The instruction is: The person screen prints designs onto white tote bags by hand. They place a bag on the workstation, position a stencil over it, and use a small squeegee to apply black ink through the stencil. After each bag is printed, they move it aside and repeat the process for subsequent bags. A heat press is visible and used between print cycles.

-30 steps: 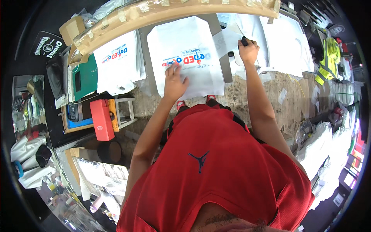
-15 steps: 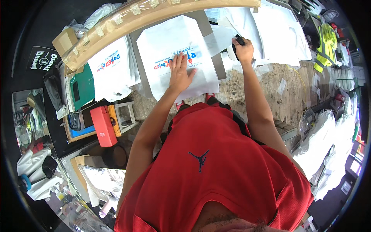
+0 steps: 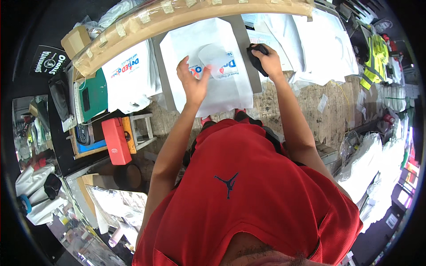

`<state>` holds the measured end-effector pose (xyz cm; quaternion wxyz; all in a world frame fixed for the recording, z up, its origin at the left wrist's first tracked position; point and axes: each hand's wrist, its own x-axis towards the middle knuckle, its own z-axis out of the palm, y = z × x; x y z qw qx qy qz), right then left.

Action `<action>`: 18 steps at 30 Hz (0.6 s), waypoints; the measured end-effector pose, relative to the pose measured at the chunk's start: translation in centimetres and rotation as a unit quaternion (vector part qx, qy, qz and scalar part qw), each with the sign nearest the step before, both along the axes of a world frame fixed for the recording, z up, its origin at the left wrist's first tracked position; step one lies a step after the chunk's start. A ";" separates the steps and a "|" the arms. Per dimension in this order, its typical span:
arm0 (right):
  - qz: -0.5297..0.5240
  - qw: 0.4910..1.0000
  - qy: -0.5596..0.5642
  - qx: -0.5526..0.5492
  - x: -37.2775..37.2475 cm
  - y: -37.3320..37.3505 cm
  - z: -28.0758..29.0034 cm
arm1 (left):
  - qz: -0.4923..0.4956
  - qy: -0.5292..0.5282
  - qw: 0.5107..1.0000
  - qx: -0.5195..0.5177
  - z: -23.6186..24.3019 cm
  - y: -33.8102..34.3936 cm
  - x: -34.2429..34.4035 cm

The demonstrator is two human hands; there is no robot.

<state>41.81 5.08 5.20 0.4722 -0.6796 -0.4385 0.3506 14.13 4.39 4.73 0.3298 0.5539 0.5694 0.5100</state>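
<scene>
A white printed fabric piece (image 3: 177,48) with blue and red lettering lies flat on a grey board (image 3: 242,33) before me. Over its print is a small translucent film piece (image 3: 208,54), slightly blurred. My left hand (image 3: 194,84) is above the fabric, its fingers and thumb spread apart. Its thumb tip lies at the film's edge; I cannot tell whether they touch. At the board's right side, my right hand (image 3: 271,63) is closed around a soft black bundle (image 3: 258,61), possibly a cloth.
A long taped cardboard roll (image 3: 142,20) runs across the far side. Printed white fabric (image 3: 126,84) is stacked left, plain white fabric (image 3: 317,48) right. Further left are a green board (image 3: 94,97) and a red box (image 3: 116,142). A yellow safety vest (image 3: 375,55) hangs at right.
My left hand has lifted off the print and spread its fingers. My right hand has moved left with the black bundle. The translucent film, earlier stretching toward my right hand, now lies over the print.
</scene>
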 end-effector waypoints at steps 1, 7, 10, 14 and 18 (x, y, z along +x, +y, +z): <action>0.008 0.999 -0.033 -0.012 -0.6 0.0 0.5 | -0.019 0.120 0.990 0.078 1.0 -0.2 0.4; 0.180 0.930 -0.311 0.077 -3.7 2.0 0.0 | -0.022 0.248 0.963 0.101 -0.1 -0.1 0.7; 0.198 0.912 -0.344 0.103 -6.1 2.1 -0.7 | -0.024 0.193 0.980 0.030 -2.1 0.3 -1.3; 0.243 0.895 -0.362 0.095 -5.8 1.5 -2.3 | 0.044 0.143 0.988 0.043 -3.5 0.4 -3.6; 0.333 0.872 -0.348 0.088 -7.5 0.3 -1.9 | 0.122 0.083 0.989 -0.028 -3.7 -0.1 -6.0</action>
